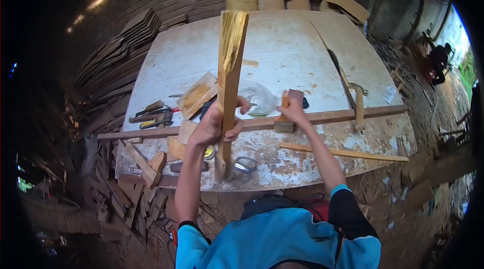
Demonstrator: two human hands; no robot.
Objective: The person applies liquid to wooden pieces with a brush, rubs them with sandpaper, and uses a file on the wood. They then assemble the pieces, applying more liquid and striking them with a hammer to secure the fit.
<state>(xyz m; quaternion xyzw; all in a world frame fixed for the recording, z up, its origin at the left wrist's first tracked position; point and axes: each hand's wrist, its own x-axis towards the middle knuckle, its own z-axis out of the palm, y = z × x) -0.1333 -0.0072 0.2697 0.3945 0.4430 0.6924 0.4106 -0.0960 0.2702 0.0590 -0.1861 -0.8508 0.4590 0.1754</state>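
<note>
So the left hand (212,127) has its fingers wrapped round a wooden plank (228,82) a bit left of the middle of the frame. The plank's long axis runs pretty much straight up and down in the view, rough yellowish end up near top centre, lower end close to the desk's (277,75) near edge, just beside a shiny metal thing (245,164) (too blurry to name).

The right hand (294,110) has its fingers closed on a blocky wooden tool (284,126), maybe a hand plane but I can't tell for sure. It's just right of centre, by the long brown rail (327,117) running across the frame.

Spacing is the key bit imo: the plank's off to the left of the right-hand fingers with a clear gap, so tool and plank aren't touching. Left hand's obviously nearer, being right on the wood.

Also there: a clear plastic bag (258,98) between them, plus a claw hammer (359,107) over on the right.
</note>
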